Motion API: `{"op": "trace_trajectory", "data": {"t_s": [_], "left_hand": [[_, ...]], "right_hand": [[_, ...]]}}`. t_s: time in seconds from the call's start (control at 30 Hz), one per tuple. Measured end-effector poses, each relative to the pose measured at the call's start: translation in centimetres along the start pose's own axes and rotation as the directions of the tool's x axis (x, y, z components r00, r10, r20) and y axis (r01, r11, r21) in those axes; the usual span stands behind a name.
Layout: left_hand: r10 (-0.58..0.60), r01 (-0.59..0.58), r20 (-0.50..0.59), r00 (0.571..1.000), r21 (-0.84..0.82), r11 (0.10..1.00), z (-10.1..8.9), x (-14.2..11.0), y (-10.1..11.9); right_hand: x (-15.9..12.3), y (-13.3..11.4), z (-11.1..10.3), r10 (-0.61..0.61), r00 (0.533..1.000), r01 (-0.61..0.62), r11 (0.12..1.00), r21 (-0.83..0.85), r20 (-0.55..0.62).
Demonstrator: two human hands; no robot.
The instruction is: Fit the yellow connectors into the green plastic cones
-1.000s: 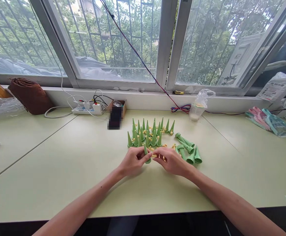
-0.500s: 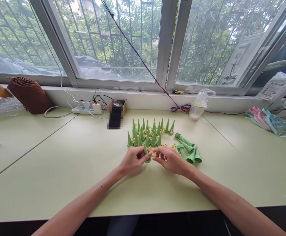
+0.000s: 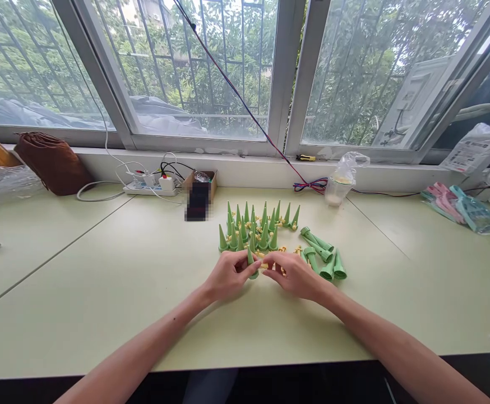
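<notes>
My left hand (image 3: 229, 275) grips a green plastic plant-watering spike (image 3: 251, 259), its pointed end up and its wide end near the table. Close to its right side, my right hand (image 3: 295, 276) pinches a small yellow valve (image 3: 264, 265) between thumb and fingers. Whether that valve touches the spike I cannot tell. Beyond both hands stand several green spikes (image 3: 264, 240) in rows, points up, with yellow valves at their bases. More green spikes (image 3: 327, 256) lie or lean in a loose group right of my right hand. Some yellow valves (image 3: 282, 249) lie behind my right fingers, partly hidden.
A small cardboard box (image 3: 213, 182) and a power strip (image 3: 150, 191) with cables are at the back. A plastic cup in a bag (image 3: 337, 188) stands back right, near bundled wires (image 3: 312, 185). Bagged items (image 3: 472, 210) lie far right, a brown bundle (image 3: 51, 163) far left.
Both hands keep nearly the same pose at the spike. The whole view has shifted very slightly.
</notes>
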State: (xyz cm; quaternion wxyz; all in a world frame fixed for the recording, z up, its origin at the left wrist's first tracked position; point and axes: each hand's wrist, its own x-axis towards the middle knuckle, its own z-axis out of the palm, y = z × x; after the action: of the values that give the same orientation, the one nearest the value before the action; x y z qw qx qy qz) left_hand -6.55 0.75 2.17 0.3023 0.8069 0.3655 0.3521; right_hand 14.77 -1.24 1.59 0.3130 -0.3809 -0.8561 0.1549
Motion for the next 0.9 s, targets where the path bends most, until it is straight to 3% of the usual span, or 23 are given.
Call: {"op": "trace_trajectory", "data": {"t_s": [0.23,0.9], "left_hand": [[0.011,-0.011,0.004,1.000,0.020,1.000,0.04,-0.03,0.06],[0.003,-0.003,0.005,1.000,0.012,1.000,0.05,-0.03,-0.14]], "right_hand": [[0.15,0.00,0.06,-0.019,1.000,0.020,0.997,-0.068,0.012],[0.08,-0.15,-0.24,0.010,1.000,-0.009,0.999,-0.036,0.025]]}}
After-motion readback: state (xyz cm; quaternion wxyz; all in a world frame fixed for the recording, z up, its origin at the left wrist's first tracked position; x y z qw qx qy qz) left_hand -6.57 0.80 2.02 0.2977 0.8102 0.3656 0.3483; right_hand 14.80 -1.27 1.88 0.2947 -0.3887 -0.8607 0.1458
